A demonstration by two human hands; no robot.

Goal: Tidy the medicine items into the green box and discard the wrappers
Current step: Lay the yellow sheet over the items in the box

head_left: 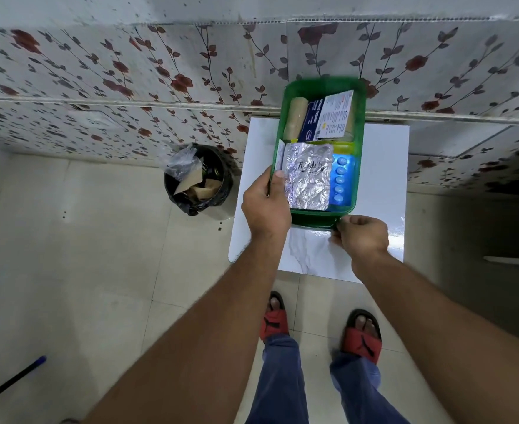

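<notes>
The green box [361, 130] stands on a small white table [383, 185]. Inside it lie a beige bandage roll [295, 118], a white and blue medicine carton [328, 117], a crumpled silver foil strip [308, 175] and a blue blister pack of tablets [340, 182]. My left hand [266, 206] grips the box's near left rim, thumb over the edge beside the foil strip. My right hand [362, 237] pinches the box's near right corner. A black bin [197, 179] on the floor holds brown paper wrappers and clear plastic.
The table stands against a floral-patterned wall. The bin sits just left of the table on the cream tiled floor. My feet in red and black sandals [362, 335] are in front of the table. A dark stick with a blue tip [10, 382] lies at lower left.
</notes>
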